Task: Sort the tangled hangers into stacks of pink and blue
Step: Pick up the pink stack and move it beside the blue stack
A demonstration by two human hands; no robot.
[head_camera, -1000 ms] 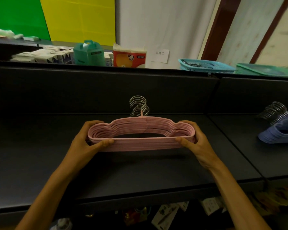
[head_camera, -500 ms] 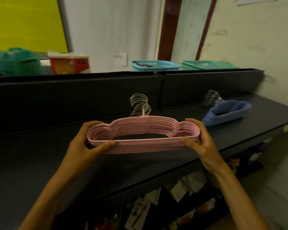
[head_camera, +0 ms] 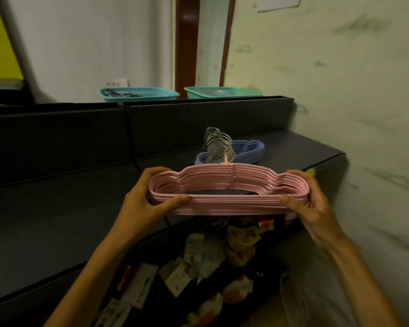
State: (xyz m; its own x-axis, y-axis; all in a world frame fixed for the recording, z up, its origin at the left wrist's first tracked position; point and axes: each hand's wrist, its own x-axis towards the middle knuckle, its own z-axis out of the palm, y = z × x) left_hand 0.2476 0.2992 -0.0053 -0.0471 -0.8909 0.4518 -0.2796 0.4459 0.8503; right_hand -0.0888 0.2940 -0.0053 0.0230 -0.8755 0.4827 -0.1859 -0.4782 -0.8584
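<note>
Both hands hold one neat stack of pink hangers level in the air, above the front edge of the dark worktop. The left hand grips the stack's left end, thumb across the front bar, fingers curled behind; the right hand clasps the right end the same way. The metal hooks rise in a bunch from the far side. Behind them, the stack of blue hangers lies on the worktop near the wall — its own hooks are hard to tell apart. Two plastic baskets sit beyond the back panel.
</note>
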